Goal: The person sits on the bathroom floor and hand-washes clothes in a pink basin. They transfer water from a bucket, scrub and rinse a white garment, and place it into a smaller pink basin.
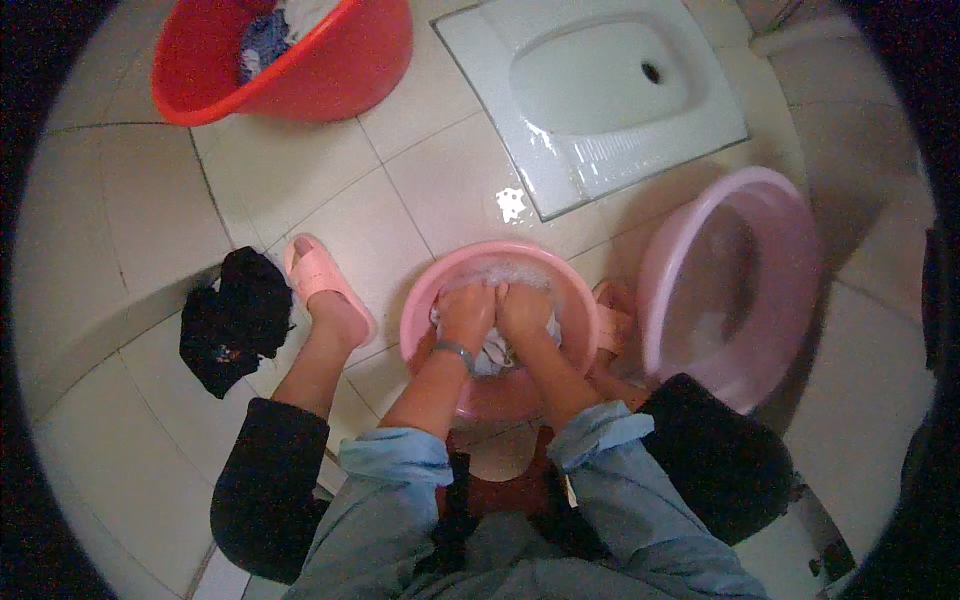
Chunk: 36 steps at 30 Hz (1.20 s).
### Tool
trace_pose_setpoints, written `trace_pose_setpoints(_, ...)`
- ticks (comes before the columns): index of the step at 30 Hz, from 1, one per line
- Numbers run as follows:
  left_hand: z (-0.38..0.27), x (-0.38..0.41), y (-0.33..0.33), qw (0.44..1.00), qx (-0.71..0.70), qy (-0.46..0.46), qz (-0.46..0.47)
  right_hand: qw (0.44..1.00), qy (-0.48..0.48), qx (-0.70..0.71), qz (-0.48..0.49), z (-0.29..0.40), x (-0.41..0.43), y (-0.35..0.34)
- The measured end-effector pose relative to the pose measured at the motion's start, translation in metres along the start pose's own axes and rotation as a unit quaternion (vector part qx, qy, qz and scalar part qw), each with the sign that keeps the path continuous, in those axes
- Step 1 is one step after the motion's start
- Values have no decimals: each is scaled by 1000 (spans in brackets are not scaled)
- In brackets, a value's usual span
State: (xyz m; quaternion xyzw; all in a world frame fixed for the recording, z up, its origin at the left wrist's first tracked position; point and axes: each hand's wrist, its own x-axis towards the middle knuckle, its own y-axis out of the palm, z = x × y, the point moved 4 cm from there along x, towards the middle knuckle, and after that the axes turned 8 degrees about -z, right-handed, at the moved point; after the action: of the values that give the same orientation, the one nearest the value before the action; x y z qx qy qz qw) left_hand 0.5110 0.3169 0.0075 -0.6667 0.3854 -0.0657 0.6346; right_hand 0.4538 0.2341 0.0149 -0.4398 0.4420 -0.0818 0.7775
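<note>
My left hand (pixel 466 313) and my right hand (pixel 523 311) are side by side inside a small pink plastic basin (pixel 409 322) that stands on the floor between my feet. Both press close together on a wet, pale cloth (pixel 496 354) with dark marks. Suds (pixel 517 273) lie along the basin's far inner wall. The fingers are curled down into the cloth and water, and their tips are hidden. A band circles my left wrist.
A large pink tub (pixel 652 300) holding cloudy water stands at the right. A red tub (pixel 337 75) with clothes is at the upper left, a squat toilet (pixel 615 82) at the top. Black cloth (pixel 240 322) lies by my left slipper (pixel 322 274). The tiled floor (pixel 442 180) has a shiny patch.
</note>
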Motion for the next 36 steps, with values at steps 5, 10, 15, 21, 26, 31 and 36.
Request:
trace_pose_setpoints(5, 11, -2, -27, 943, -305, -119, -58, 991, -8, 124, -50, 1, -5, -33)
trace_pose_setpoints(10, 8, -45, -58, 820, -560, -110, -48, 857, 40, 510, -56, -35, -26, -35)
trace_pose_setpoints(15, 16, -70, -85, 751, -648, -107, -67, 662, 37, 748, -27, -42, -53, -55)
trace_pose_setpoints(21, 22, -123, -123, 727, -673, -125, -61, 643, 102, 758, -46, -16, -167, -136)
trace_pose_setpoints(26, 14, -124, -93, 767, -633, -86, -54, 663, -97, 735, -104, -44, -162, -139)
trace_pose_setpoints(31, -49, -200, -90, 538, -796, -214, 177, 560, -78, 816, -120, -46, -187, -122)
trace_pose_setpoints(36, -81, -221, -95, 407, -855, -269, 174, 736, -204, 632, -132, -31, -226, -95)
